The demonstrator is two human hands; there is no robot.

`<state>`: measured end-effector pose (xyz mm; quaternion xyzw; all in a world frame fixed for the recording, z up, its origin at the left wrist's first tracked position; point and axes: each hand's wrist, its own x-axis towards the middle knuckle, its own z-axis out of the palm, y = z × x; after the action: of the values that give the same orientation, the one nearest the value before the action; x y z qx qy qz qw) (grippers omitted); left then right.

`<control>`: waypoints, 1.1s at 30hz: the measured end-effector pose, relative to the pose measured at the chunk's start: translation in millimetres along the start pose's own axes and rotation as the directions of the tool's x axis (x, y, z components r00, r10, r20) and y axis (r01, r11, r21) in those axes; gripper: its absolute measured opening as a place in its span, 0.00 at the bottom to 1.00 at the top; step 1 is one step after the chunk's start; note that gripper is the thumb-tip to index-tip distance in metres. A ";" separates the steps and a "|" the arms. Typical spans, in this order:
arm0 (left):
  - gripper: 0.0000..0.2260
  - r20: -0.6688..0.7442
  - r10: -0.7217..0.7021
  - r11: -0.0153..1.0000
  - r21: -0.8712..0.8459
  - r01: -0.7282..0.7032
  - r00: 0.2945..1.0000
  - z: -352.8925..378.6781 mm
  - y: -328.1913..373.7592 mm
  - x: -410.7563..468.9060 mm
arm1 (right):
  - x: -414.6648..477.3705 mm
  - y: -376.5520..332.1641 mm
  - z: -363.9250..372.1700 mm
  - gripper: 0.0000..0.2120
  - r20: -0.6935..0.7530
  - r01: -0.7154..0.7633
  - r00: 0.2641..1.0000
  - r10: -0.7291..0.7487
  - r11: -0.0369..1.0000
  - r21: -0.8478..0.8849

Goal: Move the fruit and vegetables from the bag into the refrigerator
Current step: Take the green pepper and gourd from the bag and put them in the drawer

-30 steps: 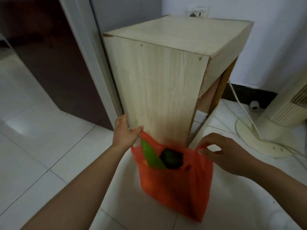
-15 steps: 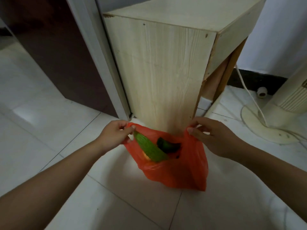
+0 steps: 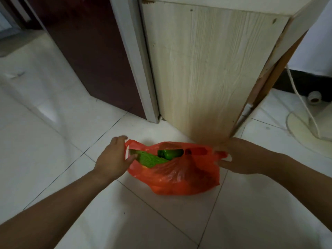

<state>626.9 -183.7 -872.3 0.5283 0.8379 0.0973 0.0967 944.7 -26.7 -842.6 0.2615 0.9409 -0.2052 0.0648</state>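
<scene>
Now | my right hand (image 3: pixel 244 156) gripping bag (image 3: pixel 179 177) handle | left hand (image 3: pixel 111 159) lying loose at rim | I'm holding mouth wide for gourd (image 3: pixel 150 159)

One head-worn wide-angle view, looking forward and steeply down from above at the tiled floor (image 3: pixel 53 159). The orange bag (image 3: pixel 179 177) sits near centre, close in. A wooden cabinet (image 3: pixel 206 69) fills the top of frame, its top cropped.

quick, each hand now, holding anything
Left hand: at the orange bag's left handle, blurred; grip cannot be told.
Right hand: closed on the bag's right handle.
</scene>
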 end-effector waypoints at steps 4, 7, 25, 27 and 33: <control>0.40 -0.109 0.365 0.931 0.029 -0.364 0.925 -5.4 20.9 15.1 | 6.4 -21.9 -16.2 0.13 -0.041 -0.025 0.999 0.030 0.993 0.119; 0.29 -0.033 0.413 0.911 -0.009 -0.413 0.910 -1.8 28.6 29.1 | 27.0 -37.3 -20.1 0.15 -0.240 0.001 0.971 0.015 0.998 0.067; 0.27 0.379 0.322 0.938 -0.003 -0.347 0.868 55.4 0.2 26.0 | 24.2 13.4 82.8 0.18 0.074 -0.250 0.966 0.247 0.967 0.040; 0.33 0.346 0.363 0.928 -0.056 -0.367 0.865 52.1 0.0 24.6 | 17.0 15.6 79.5 0.18 0.092 -0.238 0.968 0.235 0.971 0.025; 0.24 0.125 0.151 0.971 -0.203 -0.124 0.981 53.1 -6.0 25.9 | -5.8 15.8 75.6 0.20 0.169 -0.199 0.966 0.195 0.980 0.009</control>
<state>624.8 -159.6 -926.6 0.5788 0.7768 0.1480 0.1993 959.0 -48.8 -915.5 0.3363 0.8989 -0.2309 0.1600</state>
